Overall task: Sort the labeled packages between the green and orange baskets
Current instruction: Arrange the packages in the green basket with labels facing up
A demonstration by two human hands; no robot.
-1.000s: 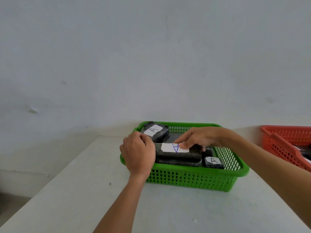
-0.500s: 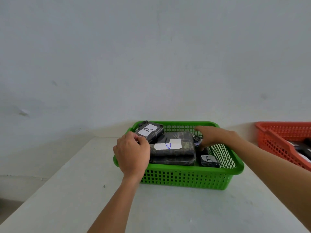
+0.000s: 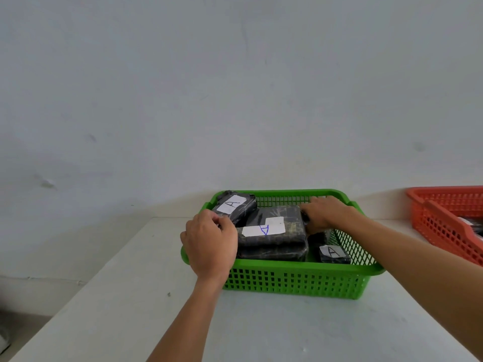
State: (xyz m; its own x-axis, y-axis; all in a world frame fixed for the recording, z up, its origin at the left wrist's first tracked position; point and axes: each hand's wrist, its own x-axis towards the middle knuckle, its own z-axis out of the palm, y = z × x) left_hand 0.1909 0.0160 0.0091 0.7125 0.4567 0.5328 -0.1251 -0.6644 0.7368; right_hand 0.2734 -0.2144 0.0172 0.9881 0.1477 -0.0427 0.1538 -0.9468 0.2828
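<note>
Green basket (image 3: 295,280) at lower centre, holding dark wrapped packages with white "A" labels: large package (image 3: 271,239) mid-basket, tilted package (image 3: 235,207) upper left corner, small package (image 3: 333,253) lower right. Orange basket (image 3: 444,226) at right edge.

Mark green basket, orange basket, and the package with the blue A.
green basket (image 3: 295,284): head view, front wall.
orange basket (image 3: 431,220): head view, near side wall.
package with the blue A (image 3: 294,228): head view, top wrap right of label.

The left hand (image 3: 210,244) and the right hand (image 3: 325,214) are bare. The left forearm (image 3: 183,322) and the right forearm (image 3: 418,257) are uncovered up to the picture's edge.
</note>
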